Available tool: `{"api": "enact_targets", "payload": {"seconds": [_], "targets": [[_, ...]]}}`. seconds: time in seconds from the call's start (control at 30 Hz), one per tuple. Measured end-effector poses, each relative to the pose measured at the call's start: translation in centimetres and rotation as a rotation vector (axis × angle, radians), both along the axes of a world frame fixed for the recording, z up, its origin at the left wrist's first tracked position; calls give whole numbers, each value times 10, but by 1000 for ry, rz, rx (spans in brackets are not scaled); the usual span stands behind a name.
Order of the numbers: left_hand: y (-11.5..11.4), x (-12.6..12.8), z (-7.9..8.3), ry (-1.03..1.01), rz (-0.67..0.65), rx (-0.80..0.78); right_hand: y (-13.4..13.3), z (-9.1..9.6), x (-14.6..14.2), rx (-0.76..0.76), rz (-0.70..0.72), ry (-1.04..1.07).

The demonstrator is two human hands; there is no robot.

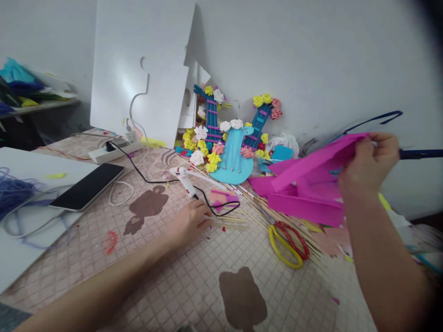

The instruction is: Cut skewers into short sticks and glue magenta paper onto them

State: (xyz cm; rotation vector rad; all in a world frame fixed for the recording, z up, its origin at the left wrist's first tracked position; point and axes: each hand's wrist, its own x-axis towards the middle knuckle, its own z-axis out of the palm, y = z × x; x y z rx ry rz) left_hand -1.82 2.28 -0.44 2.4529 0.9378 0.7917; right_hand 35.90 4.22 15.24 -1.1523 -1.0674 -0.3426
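My right hand [372, 159] is closed in a pinch on the upper edge of magenta paper [311, 207], whose folded strips spread out to the left. My left hand [192, 220] rests on the table, loosely curled, with thumb and fingers a little apart and nothing visible in it. Just beyond its fingertips stands a white hot glue gun [187, 185] with a black cord. Scissors [285, 246] with yellow and red handles lie over thin wooden sticks [254, 203] between my hands. Behind them leans a light blue guitar-shaped craft [232, 161] with paper flowers.
A phone [89, 186] lies on a white board [34, 249] at the left, near purple yarn [14, 193]. A power strip [116, 150] sits behind the phone, with cords crossing the table. Large white panels [141, 64] lean against the wall.
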Motion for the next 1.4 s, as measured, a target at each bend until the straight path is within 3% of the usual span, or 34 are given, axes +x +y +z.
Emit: {"api": "enact_targets", "payload": {"seconds": [0.07, 0.23, 0.33, 0.43, 0.57, 0.67, 0.8, 0.87, 1.03, 1.13, 1.23, 1.4], "targets": [[-4, 1, 3, -78, -3, 2, -32, 5, -19, -91, 164, 5], [-25, 10, 31, -299, -79, -166, -94, 3, -79, -697, 616, -67], [-40, 20, 56, -426, -230, -529, -104, -10, -116, -972, 869, -234], [-50, 27, 71, -454, -399, -888, -103, -26, -146, -1108, 1066, -273], [-51, 14, 71, -364, -379, -1106, -100, -35, -160, -1175, 1114, -243], [-42, -17, 75, -222, -289, -968, -98, -38, -149, -1287, 1145, -289], [-21, -71, 90, 32, -101, -406, -98, -51, -130, -1414, 1158, -320], [-9, -95, 94, 177, 6, -237, -101, -62, -125, -1418, 1138, -274], [14, -134, 79, 370, 116, 127, -109, -96, -122, -1370, 1133, -129], [18, -144, 62, 465, 71, 259, -112, -113, -123, -1342, 1107, -148], [8, -144, 50, 529, 24, 275, -115, -125, -125, -1333, 1066, -149], [-26, -110, 36, 392, -34, 264, -120, -138, -129, -1370, 1068, 20]]}}
